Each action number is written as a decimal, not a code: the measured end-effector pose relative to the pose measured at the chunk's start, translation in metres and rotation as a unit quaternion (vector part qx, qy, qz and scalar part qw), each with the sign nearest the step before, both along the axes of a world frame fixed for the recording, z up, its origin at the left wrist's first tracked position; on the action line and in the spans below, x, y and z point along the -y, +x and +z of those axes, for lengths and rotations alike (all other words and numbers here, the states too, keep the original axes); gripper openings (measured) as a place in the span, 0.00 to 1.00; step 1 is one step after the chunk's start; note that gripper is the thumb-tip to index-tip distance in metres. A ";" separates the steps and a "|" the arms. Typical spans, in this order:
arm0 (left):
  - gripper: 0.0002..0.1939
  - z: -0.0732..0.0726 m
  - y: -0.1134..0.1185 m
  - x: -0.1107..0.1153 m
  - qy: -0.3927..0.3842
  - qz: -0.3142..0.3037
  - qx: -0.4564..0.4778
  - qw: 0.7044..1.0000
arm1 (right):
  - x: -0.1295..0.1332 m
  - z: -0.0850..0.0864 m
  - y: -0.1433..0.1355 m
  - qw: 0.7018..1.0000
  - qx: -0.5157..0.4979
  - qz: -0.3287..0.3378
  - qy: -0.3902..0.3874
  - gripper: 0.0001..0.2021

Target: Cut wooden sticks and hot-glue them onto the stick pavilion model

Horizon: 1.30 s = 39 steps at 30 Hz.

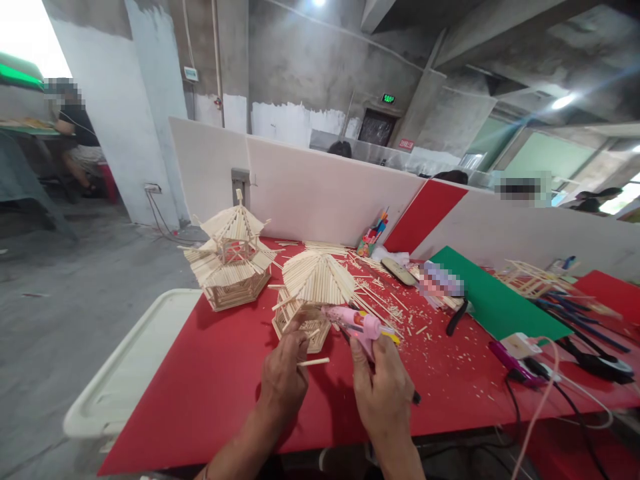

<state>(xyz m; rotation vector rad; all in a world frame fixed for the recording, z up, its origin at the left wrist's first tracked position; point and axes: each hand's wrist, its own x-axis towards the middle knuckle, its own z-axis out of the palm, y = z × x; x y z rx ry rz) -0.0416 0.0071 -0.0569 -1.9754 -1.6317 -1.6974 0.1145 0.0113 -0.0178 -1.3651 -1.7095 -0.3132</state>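
My right hand (385, 393) is wrapped round a pink glue gun (357, 322), its nozzle pointing left toward the front of a small wooden pavilion model (319, 277). My left hand (284, 377) is closed, and a short wooden stick (315, 362) sticks out to the right from its fingers. The left fingertips are close to the model's hexagonal base; whether they touch it I cannot tell. The model has a slatted cone-like roof, and the hand and the glue gun hide part of its front. A taller two-tiered pavilion model (235, 257) stands to its left.
Loose sticks and wood scraps (400, 313) litter the red tabletop (225, 400). Behind are a pen cup (367, 243), a tan case (399, 272) and a white partition (320, 190). A green board (500, 293), a purple power strip (515, 365) and cables lie right. A white bin (125, 373) stands left.
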 end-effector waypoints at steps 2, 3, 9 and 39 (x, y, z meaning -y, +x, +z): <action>0.09 0.001 -0.003 -0.001 -0.012 -0.007 0.022 1.000 | -0.001 -0.002 0.000 1.000 -0.011 0.005 -0.010 0.20; 0.09 0.002 -0.006 -0.001 -0.020 -0.013 0.029 0.999 | -0.002 -0.002 0.001 1.000 -0.020 0.009 -0.015 0.20; 0.08 0.006 -0.025 -0.006 -0.053 -0.062 0.062 0.995 | -0.007 -0.011 -0.002 0.995 -0.078 0.049 -0.029 0.19; 0.07 0.000 -0.027 -0.006 -0.033 -0.102 0.060 0.992 | -0.010 -0.030 -0.012 0.991 -0.125 0.044 -0.014 0.18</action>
